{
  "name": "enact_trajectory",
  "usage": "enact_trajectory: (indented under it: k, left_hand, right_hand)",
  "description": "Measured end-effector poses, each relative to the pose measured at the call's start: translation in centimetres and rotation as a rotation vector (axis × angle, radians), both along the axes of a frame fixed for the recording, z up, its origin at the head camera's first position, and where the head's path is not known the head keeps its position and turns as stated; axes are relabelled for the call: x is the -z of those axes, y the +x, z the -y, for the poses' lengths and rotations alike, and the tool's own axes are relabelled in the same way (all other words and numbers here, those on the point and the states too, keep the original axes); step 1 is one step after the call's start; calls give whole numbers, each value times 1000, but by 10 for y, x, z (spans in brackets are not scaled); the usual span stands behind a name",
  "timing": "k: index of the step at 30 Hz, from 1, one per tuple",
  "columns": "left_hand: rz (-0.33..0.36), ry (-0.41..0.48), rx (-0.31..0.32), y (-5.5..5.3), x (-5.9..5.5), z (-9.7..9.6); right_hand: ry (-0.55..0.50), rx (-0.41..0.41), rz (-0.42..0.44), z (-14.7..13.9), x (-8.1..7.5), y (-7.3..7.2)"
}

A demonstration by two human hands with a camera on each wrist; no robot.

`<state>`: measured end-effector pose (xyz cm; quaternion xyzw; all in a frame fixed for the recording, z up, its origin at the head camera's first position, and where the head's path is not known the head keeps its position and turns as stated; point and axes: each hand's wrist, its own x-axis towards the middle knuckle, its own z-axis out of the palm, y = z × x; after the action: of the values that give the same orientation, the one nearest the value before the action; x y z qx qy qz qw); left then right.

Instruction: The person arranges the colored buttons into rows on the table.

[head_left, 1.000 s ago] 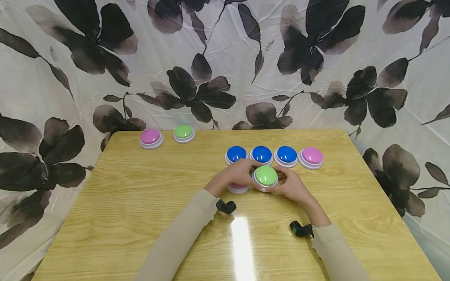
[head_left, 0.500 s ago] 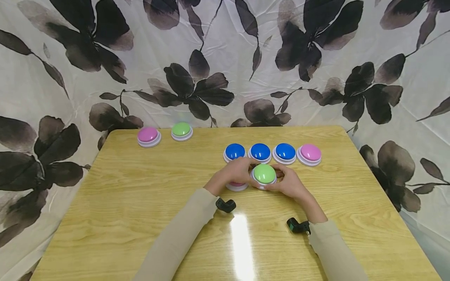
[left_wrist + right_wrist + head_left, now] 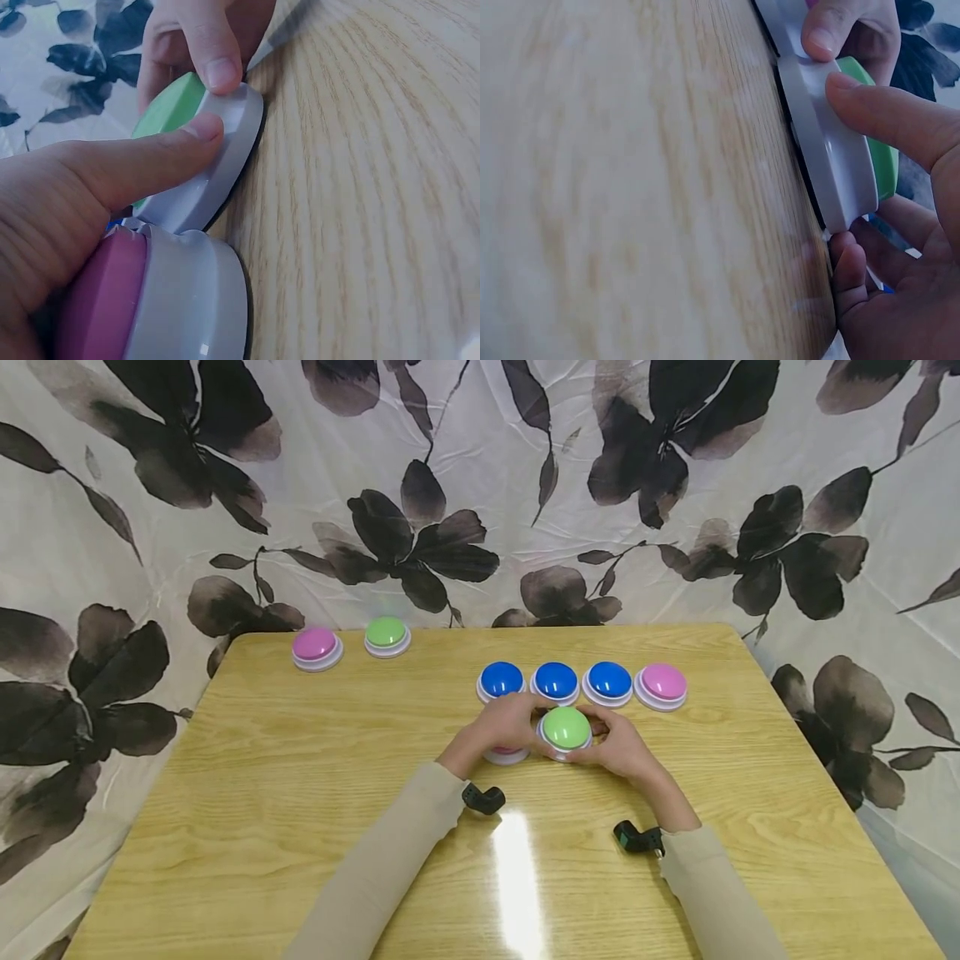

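A green-domed push button with a white base sits on the table between both hands, in front of the middle of a row of blue buttons. My left hand grips its left side, the thumb lying on the white base in the left wrist view. From the right, my right hand grips the same button, thumb on the rim and fingers curled behind it. A pink button lies under my left hand, its base right against the green button's base; in the head view the hand covers most of it.
Behind the hands stand three blue buttons in a row, with a pink button at the right end. Another pink button and a green button stand by the table's far left edge. A floral cloth hangs behind.
The view has tilted slightly, so everything sits a little higher in the picture. Both hands keep their hold on the green button, which stays in nearly the same place on the table.
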<state>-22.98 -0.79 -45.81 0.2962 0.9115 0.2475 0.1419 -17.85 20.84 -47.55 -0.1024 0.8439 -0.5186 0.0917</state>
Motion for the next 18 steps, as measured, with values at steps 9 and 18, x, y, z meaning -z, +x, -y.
enact_trajectory:
  k: [9,18]
  left_hand:
    - [0,21,35,5,3,-3]
    - [-13,6,20,1,-5,4]
  right_hand:
    - [14,12,30,1,-13,11]
    - [12,-13,20,9,-20,5]
